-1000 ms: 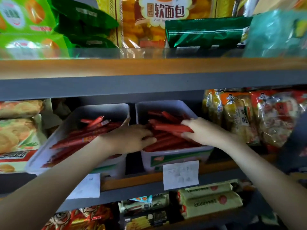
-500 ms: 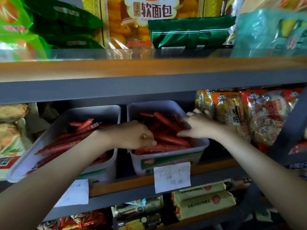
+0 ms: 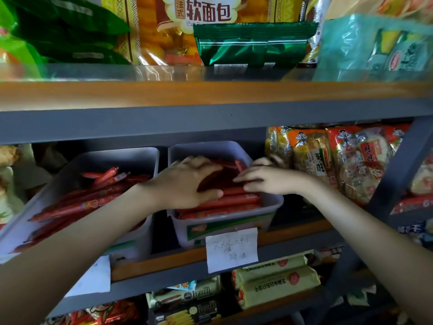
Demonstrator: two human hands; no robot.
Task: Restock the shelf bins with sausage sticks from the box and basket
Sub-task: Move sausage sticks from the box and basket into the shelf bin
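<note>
Both hands are working inside the right sausage bin: the left hand is spreading wide, palm down, over the sausage sticks piled in it, fingers reaching toward that bin's back wall and thumb lying on the front rows, while the right hand is lying nearly flat on the same pile, fingers straight and pointing left, gripping nothing that shows. The step in hand is probably levelling and squaring the sticks, so both palms should be pressing lightly and sweeping the sticks parallel to this bin's front rim, keeping any end from riding over the lip. More sticks are lying loosely in the tilted left bin just beside this bin, which looks less full. The upper shelf board is hanging close above this bin, so wrists are needing to stay low when pulling out. Rice cracker bags are crowding this bin's right side, nearly touching the right hand, and a paper label is hanging below its front; the freest way out is straight back toward the person.
</note>
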